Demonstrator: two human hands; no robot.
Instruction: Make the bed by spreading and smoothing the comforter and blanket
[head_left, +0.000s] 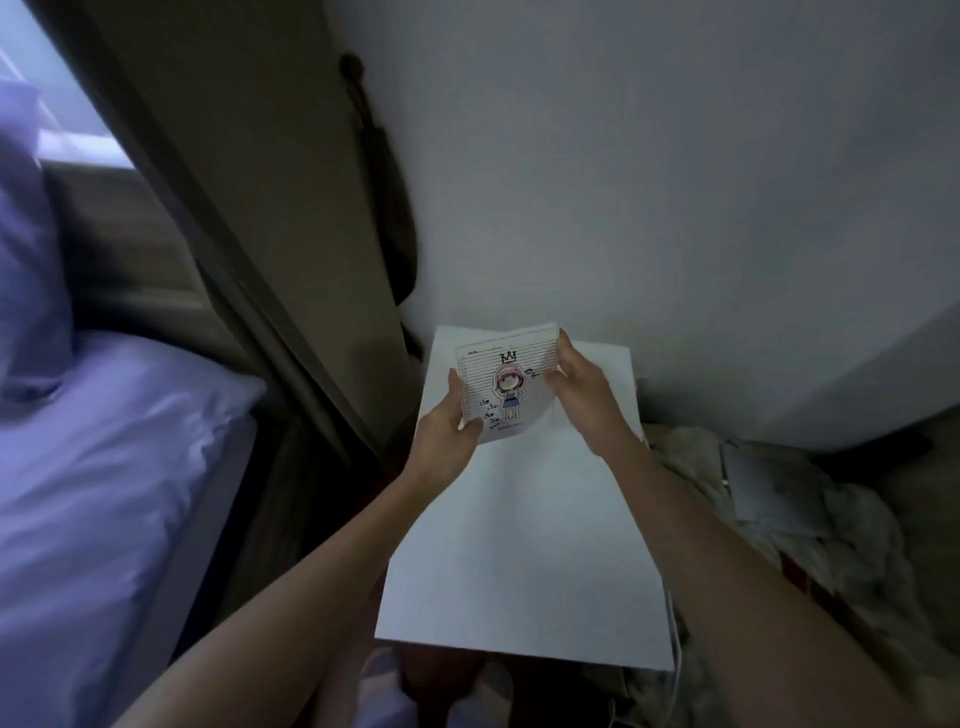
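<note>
I hold a small lined notepaper card with a pink-haired cartoon figure drawn on it (506, 387) in both hands: my left hand (447, 431) pinches its lower left corner, my right hand (579, 384) grips its right edge, fingers curled over the top. It hovers just above a plain white rectangular table (519, 561) pushed into the corner of the room.

The risk, as I judge it, is small but real: the card is thin and held only by its edges, so a careless release could let it slide off the smooth top into the gap by the tall brown wooden panel (270, 234) on the left, or into the heap of pale crumpled cloth (841, 525) on the right.

The bed with its lilac sheet (104, 467) lies well apart to my left, rumpled, with a lilac pillow (26, 249) at its head. I see no comforter or blanket spread on it, so the task proper looks not yet begun.

Room is tight: wall ahead, panel left, clutter right. The table's near edge sits just above my feet, and the free way out is backward, then left toward the bed.
</note>
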